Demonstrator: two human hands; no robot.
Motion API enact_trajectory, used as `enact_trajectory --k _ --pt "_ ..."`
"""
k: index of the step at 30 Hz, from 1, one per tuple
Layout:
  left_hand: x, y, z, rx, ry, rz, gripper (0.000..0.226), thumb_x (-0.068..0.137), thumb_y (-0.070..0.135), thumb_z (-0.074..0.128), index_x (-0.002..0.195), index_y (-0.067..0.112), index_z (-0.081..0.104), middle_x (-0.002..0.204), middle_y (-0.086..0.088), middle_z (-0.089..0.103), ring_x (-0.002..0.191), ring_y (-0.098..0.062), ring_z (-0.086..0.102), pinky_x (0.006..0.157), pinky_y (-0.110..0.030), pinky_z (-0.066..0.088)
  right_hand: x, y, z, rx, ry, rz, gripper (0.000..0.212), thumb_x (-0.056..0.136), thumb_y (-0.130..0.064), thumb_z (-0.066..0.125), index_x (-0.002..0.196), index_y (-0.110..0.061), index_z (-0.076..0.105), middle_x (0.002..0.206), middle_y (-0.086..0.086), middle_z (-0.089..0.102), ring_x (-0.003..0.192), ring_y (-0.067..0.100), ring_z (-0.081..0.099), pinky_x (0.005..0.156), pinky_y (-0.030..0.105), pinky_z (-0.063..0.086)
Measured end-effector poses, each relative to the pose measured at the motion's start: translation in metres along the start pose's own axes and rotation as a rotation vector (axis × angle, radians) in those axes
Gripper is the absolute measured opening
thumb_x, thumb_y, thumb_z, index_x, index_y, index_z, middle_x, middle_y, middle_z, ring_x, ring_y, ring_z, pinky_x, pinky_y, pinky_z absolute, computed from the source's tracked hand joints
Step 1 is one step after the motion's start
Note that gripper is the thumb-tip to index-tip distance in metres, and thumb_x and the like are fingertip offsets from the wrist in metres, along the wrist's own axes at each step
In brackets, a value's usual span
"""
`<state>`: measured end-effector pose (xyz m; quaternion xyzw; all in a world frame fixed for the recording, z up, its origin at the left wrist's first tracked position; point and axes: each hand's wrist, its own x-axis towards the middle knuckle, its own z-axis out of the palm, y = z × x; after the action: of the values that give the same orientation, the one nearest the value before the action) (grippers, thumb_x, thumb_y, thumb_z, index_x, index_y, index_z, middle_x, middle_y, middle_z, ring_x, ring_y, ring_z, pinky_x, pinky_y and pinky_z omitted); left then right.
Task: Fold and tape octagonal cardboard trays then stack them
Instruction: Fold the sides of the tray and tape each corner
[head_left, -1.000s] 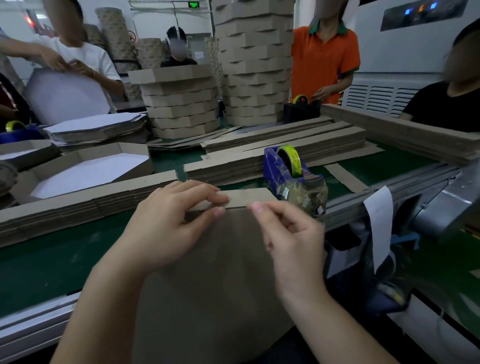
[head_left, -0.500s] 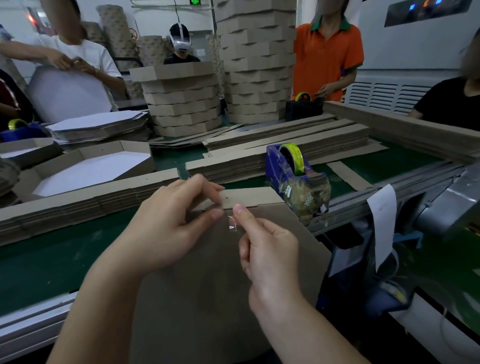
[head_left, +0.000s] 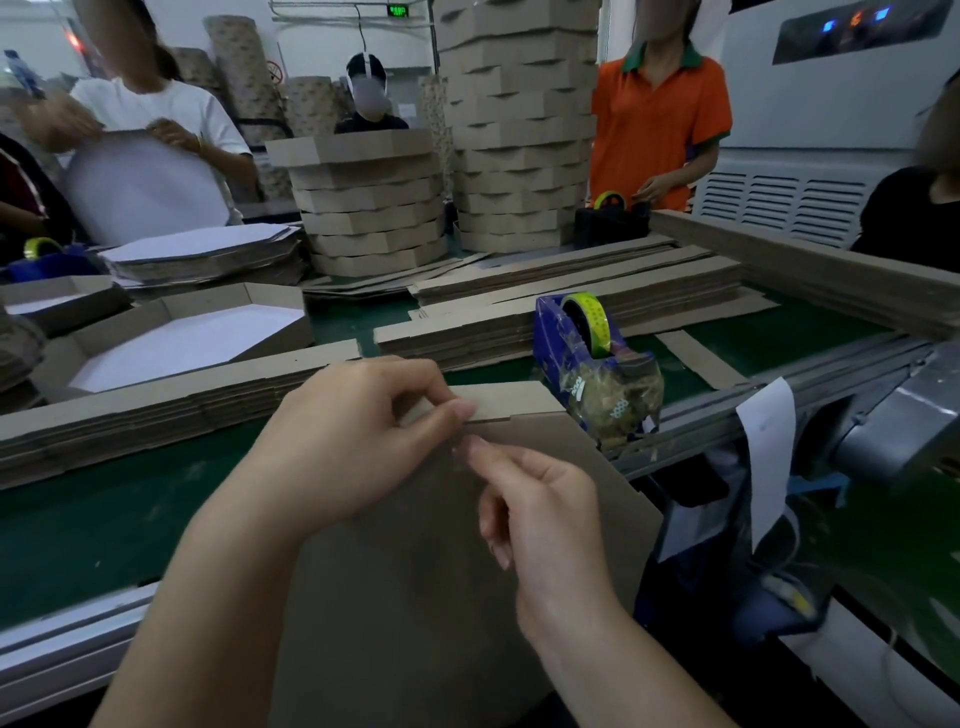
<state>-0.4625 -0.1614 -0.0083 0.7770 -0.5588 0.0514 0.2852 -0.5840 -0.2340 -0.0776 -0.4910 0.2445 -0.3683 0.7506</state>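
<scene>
Pinch by left hand (head_left: 363, 441) on the flap (head_left: 504, 400) at the top edge of the tray (head_left: 467, 561): thumb and forefinger closed on the cardboard, other fingers curled behind. Right hand (head_left: 540, 514) just below, fingers curled, forefinger tip at the seam under the flap, close to the left thumb; whether anything clear is held under that tip, too faint to tell. Tray tilted up toward the camera, brown side facing, top edge over the near part of the belt (head_left: 104, 509). Dispenser (head_left: 587, 358) just right of the flap, on the belt. Flat strips (head_left: 156, 410) piled beyond the hands. White-lined tray (head_left: 187, 338) farther left. Two stacks (head_left: 369, 208) of folded trays at the back, with people around them.
</scene>
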Motion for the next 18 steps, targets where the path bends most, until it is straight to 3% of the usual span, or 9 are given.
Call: enact_trajectory --k 2,6,11,14,18 --pt "0.001 0.004 0.006 0.061 0.083 -0.023 0.037 0.077 0.069 0.049 0.074 0.035 0.062 0.078 0.013 0.065 0.076 -0.007 0.058 0.069 -0.039 0.05 0.0 0.0 0.0 -0.019 0.003 -0.009 0.017 0.082 -0.023 0.07 0.068 -0.017 0.078 0.04 0.002 0.041 0.034 0.007 0.032 0.034 0.018 0.023" --pt "-0.001 0.004 0.01 0.03 0.115 -0.023 0.046 0.066 0.076 0.045 0.075 0.036 0.067 0.087 0.019 0.065 0.088 -0.006 0.059 0.073 -0.04 0.05 0.002 0.002 -0.006 -0.103 -0.014 -0.024 0.02 0.083 -0.027 0.07 0.068 -0.016 0.076 0.04 0.002 0.042 0.035 0.009 0.033 0.035 0.019 0.025" --pt "-0.005 -0.003 0.008 0.01 0.148 0.007 0.039 0.073 0.074 0.057 0.076 0.037 0.069 0.092 0.021 0.064 0.094 -0.008 0.06 0.075 -0.042 0.051 -0.008 0.024 -0.012 -0.217 -0.03 0.11 0.038 0.085 -0.029 0.068 0.054 -0.008 0.069 0.037 0.005 0.042 0.031 0.012 0.032 0.034 0.018 0.023" --pt "-0.009 -0.002 0.006 0.049 0.137 0.051 0.04 0.072 0.075 0.055 0.081 0.039 0.069 0.099 0.019 0.064 0.099 -0.011 0.06 0.075 -0.043 0.052 -0.003 0.019 -0.02 -0.23 0.013 -0.074 0.043 0.09 -0.032 0.064 0.053 -0.009 0.068 0.036 0.003 0.043 0.032 0.009 0.037 0.038 0.015 0.029" --pt "-0.013 0.001 0.002 0.146 0.07 0.043 0.04 0.07 0.068 0.05 0.094 0.041 0.067 0.11 0.017 0.061 0.104 -0.014 0.057 0.077 -0.039 0.05 0.007 0.003 -0.029 -0.225 0.117 -0.425 0.034 0.089 -0.036 0.058 0.063 -0.017 0.068 0.044 -0.001 0.048 0.042 0.008 0.044 0.044 0.019 0.035"
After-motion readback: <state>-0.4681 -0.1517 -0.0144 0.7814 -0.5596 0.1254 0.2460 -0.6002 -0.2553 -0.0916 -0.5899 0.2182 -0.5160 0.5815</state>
